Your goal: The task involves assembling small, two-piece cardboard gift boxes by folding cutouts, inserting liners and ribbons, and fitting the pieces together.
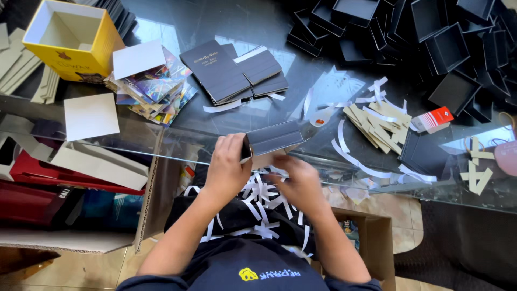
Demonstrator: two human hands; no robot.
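A glass table point(226, 21) carried everything, its near edge running just in front of the person. At its far right corner lay a large heap of dark open box trays point(431, 37). At the far left corner stood a yellow box point(72, 37), open at the top, with a stack of shiny patterned cards point(156, 86) just beside it and a white square card point(90, 116) nearer the near edge. Flat dark box blanks point(231, 70) lay toward the middle of the far side. Right of the middle sat a loose pile of tan card strips point(377, 121), with curled white paper strips point(350, 153) strewn around it down to the near edge.

Over the near edge, close to its middle, the person held a small dark folded box point(274, 137). The left hand point(226, 167) gripped the box's left end, its fingers point(229, 145) curled together and pressed against that end. The right hand point(299, 180) sat under the box's lower side, its fingers point(280, 160) bent and touching the pale underside; whether they pinched a flap could not be told. More white strips point(264, 202) lay on the person's dark lap below the hands.
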